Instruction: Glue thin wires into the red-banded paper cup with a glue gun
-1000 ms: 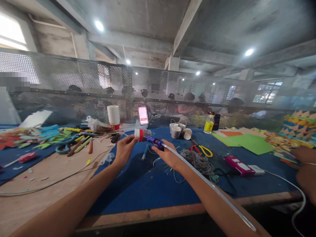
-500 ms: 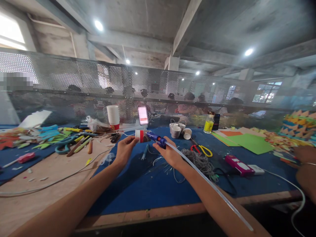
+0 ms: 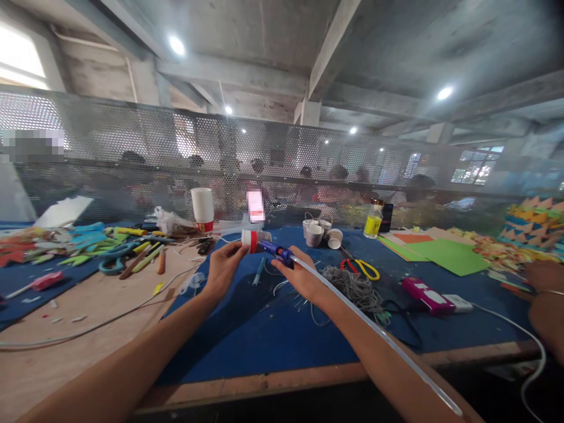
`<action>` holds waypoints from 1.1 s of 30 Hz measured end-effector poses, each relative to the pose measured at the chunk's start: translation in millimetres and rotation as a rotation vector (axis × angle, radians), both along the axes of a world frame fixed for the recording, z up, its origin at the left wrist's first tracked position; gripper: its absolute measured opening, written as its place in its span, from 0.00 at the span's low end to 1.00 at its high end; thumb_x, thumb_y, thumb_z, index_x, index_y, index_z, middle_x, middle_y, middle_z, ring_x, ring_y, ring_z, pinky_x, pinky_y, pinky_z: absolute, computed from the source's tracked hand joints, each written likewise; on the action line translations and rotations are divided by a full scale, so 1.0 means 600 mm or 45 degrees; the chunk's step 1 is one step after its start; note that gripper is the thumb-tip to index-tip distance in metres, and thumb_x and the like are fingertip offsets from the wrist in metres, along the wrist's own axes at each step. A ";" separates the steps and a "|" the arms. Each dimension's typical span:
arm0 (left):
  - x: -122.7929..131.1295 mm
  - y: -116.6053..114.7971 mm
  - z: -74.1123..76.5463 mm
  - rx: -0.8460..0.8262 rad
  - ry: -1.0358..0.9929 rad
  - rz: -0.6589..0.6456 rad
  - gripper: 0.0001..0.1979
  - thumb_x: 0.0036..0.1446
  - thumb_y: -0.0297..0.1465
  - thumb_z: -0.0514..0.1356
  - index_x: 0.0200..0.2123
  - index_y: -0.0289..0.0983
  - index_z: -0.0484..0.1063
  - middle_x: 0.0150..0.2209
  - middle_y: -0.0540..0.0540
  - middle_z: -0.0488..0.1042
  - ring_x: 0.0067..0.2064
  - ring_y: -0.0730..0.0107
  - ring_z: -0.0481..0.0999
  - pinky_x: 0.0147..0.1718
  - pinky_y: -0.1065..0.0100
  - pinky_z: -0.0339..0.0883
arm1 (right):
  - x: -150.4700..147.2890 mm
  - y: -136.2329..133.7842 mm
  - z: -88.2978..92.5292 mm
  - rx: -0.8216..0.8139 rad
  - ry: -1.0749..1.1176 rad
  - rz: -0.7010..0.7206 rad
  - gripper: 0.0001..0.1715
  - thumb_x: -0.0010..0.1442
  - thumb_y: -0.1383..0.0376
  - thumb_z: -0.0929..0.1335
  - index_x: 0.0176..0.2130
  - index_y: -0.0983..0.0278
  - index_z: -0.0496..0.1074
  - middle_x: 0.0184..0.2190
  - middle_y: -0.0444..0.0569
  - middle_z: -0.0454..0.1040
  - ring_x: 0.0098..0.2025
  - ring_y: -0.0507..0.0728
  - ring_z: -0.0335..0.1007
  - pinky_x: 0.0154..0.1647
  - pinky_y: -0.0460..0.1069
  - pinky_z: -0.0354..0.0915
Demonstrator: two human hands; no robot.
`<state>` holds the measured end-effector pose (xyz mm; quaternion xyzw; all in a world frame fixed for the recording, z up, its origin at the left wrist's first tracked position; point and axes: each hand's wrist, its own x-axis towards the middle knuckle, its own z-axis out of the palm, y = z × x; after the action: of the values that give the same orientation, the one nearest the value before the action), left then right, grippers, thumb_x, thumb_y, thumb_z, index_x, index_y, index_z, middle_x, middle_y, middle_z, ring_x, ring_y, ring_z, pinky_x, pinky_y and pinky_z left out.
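My left hand point(image 3: 222, 267) is closed round a small paper cup point(image 3: 253, 239) with a red band, held on its side above the blue mat. My right hand point(image 3: 299, 276) grips a blue hot glue gun point(image 3: 277, 252), its nozzle touching the cup's grey wrapped side. A long clear glue stick point(image 3: 374, 329) runs back from the gun along my right forearm. A heap of grey cord point(image 3: 352, 288) lies just right of my right hand.
Three small cups point(image 3: 319, 232), a yellow bottle point(image 3: 373, 220) and yellow-red scissors point(image 3: 363, 268) lie beyond. A stack of cups point(image 3: 202, 208) and coloured cutouts point(image 3: 88, 241) sit left. A pink power strip point(image 3: 429, 295) and another person's hand point(image 3: 544, 276) are right. A perforated screen point(image 3: 132, 153) stands behind.
The glue gun's nozzle dipped slightly and moved along the cup's side; both hands stay almost in place.
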<state>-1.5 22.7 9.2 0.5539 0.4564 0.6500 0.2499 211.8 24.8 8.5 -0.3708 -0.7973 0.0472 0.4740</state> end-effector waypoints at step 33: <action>-0.002 0.004 -0.005 0.040 0.118 0.046 0.15 0.52 0.42 0.64 0.33 0.35 0.79 0.29 0.49 0.76 0.31 0.69 0.69 0.32 0.70 0.60 | 0.001 0.005 -0.002 0.080 -0.094 -0.088 0.18 0.63 0.50 0.66 0.34 0.62 0.71 0.30 0.46 0.70 0.31 0.54 0.65 0.33 0.47 0.59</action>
<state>-2.9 24.9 6.0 0.5790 0.4671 0.6352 0.2078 212.4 27.9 7.2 -0.3845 -0.8020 -0.0080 0.4570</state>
